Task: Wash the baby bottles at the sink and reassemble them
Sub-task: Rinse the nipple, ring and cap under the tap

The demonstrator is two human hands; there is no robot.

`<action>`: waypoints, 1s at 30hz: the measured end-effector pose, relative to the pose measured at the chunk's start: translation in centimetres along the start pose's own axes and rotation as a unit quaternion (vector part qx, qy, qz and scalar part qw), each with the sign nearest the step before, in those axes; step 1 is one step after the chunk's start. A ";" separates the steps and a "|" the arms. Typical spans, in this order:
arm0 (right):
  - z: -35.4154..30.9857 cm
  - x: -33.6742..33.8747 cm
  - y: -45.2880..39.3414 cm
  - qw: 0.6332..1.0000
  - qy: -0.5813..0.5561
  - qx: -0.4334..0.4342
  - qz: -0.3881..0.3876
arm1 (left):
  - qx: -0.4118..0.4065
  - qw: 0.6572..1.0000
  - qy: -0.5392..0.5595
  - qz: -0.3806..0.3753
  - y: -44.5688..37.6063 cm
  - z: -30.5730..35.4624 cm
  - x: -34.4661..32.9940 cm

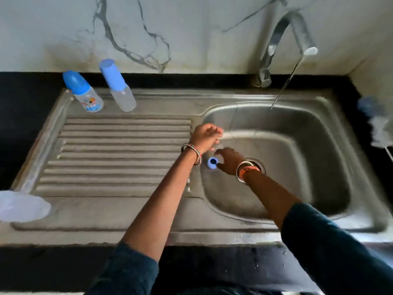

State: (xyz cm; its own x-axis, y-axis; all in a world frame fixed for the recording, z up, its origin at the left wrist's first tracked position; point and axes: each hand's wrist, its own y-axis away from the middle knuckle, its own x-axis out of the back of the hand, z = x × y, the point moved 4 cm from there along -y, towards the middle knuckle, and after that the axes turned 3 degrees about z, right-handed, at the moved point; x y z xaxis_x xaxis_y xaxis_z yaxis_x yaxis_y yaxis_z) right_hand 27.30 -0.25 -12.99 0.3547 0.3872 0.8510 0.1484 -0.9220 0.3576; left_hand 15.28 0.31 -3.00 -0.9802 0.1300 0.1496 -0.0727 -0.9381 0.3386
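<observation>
Two baby bottles stand at the back of the steel draining board: a printed bottle (88, 96) with a blue domed cap and a plain clear bottle (121, 90) with a pale blue cap. A small blue ring piece (212, 163) lies on the floor of the sink basin (319, 167). My right hand (228, 161) arches over it, thumb against its edge and forefinger a little apart above it. My left hand (207, 135) is at the basin's left rim, fingers curled round what looks like a clear bottle body (219, 145), which is blurred.
The tap (276, 39) at the back runs a thin stream of water (285, 86) into the basin. A bottle brush (380, 128) lies on the black counter at the right. A pale blurred object (21, 206) sits at the draining board's front left corner.
</observation>
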 end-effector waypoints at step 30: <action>9.7 16.8 -0.8 0.833 -0.533 0.022 0.144 | 0.066 0.968 0.243 0.014 -6.8 4.8 -14.4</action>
State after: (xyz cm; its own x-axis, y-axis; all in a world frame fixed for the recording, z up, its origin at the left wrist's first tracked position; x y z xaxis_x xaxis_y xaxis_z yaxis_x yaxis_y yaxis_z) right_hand 42.14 6.98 -2.73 0.9967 -0.0492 0.0645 -0.0592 -0.9847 0.1639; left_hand 30.80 6.34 -2.97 -0.9546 -0.0920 -0.2832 -0.0517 -0.8855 0.4618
